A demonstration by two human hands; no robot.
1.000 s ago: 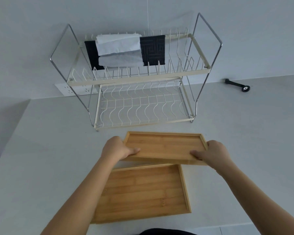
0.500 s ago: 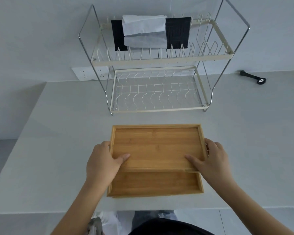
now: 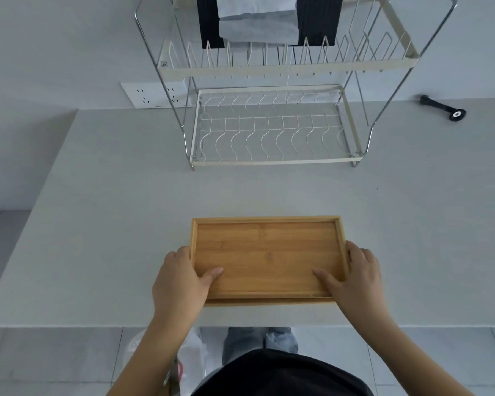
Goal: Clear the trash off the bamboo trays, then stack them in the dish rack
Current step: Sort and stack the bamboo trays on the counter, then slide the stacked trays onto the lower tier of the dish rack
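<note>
An empty bamboo tray [image 3: 266, 252] lies nested on top of a second bamboo tray [image 3: 269, 301], of which only the near edge strip shows. Both rest on the grey counter near its front edge. My left hand [image 3: 180, 278] grips the top tray's left rim, thumb inside the tray. My right hand [image 3: 352, 278] grips its right rim the same way. The two-tier wire dish rack [image 3: 272, 161] stands at the back of the counter; its lower shelf holds nothing.
On the rack's upper shelf stand a black mat [image 3: 317, 18] and a folded white cloth [image 3: 257, 21]. A black tool [image 3: 443, 108] lies at the back right. A wall socket [image 3: 152, 95] is behind the rack. A plastic bag [image 3: 186, 364] hangs below the counter edge.
I lowered the lifted tray toward me and set it squarely onto the other tray, covering it almost fully. The camera view tilted down.
</note>
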